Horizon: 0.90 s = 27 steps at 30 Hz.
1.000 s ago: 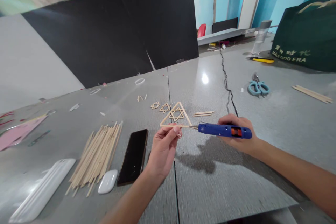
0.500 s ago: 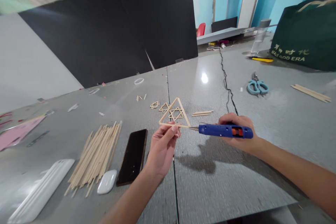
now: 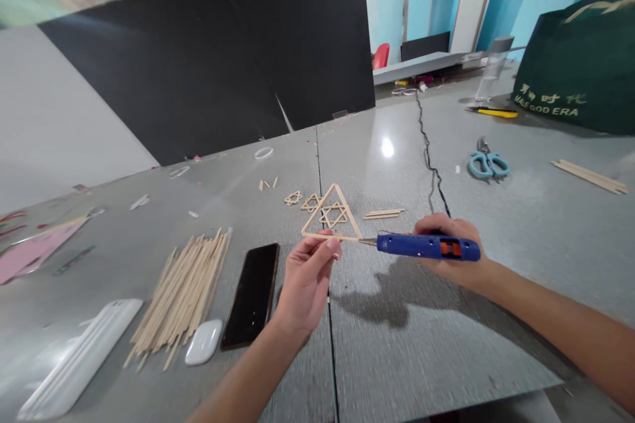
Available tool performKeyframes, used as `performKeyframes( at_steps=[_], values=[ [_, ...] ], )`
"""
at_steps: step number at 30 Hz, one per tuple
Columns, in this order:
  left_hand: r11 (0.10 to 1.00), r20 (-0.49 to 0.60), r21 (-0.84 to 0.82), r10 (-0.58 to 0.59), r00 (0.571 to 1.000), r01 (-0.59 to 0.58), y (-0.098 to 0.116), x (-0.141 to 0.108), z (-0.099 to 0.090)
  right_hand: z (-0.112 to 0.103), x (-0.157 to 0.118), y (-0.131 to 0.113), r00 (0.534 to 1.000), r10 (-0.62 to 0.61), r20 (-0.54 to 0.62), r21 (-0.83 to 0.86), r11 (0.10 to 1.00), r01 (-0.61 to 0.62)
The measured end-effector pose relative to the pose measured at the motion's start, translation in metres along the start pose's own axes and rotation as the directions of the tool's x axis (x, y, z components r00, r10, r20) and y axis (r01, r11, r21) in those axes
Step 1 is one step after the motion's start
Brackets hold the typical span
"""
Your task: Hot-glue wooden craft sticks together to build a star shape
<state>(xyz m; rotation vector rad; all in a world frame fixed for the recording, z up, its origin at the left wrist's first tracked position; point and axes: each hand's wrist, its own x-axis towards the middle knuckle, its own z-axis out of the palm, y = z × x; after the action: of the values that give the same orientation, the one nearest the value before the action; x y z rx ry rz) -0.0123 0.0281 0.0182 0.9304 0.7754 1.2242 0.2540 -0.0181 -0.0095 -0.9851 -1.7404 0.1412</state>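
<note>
Between its thumb and fingers, my left hand pinches the bottom side of a wooden stick triangle, raised over the table. My right hand is wrapped round a blue glue gun, whose metal nozzle meets the triangle's lower right corner. Behind the triangle lie three stick stars: a larger star, a middle star and a small star. A few loose sticks rest right of them.
A pile of sticks, a black phone and a white case lie at left. Blue scissors, a yellow cutter, a black cord and a green bag are at right.
</note>
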Motion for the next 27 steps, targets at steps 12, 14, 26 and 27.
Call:
performKeyframes(
  at_steps=[12,14,26,27],
  values=[
    [0.991,-0.113,0.079,0.113,0.987,-0.104,0.0005,-0.0052,0.0035,0.0015,-0.0004,0.0008,1.0,-0.008,-0.02,-0.019,1.0,0.008],
    [0.985,-0.111,0.092,0.157,0.981,-0.147,0.0,-0.0051,0.0035,0.0015,-0.0008,0.0018,1.0,-0.013,-0.022,-0.032,0.999,0.013],
    [0.992,-0.143,0.054,0.117,0.983,-0.11,0.0036,-0.0039,0.0066,0.001,-0.0027,0.0059,1.0,-0.02,0.024,-0.009,1.0,0.02],
    [0.994,-0.147,0.052,0.106,0.983,-0.099,0.0036,-0.0038,0.0064,0.0011,-0.0031,0.0063,1.0,-0.015,0.024,-0.009,1.0,0.015]
  ],
)
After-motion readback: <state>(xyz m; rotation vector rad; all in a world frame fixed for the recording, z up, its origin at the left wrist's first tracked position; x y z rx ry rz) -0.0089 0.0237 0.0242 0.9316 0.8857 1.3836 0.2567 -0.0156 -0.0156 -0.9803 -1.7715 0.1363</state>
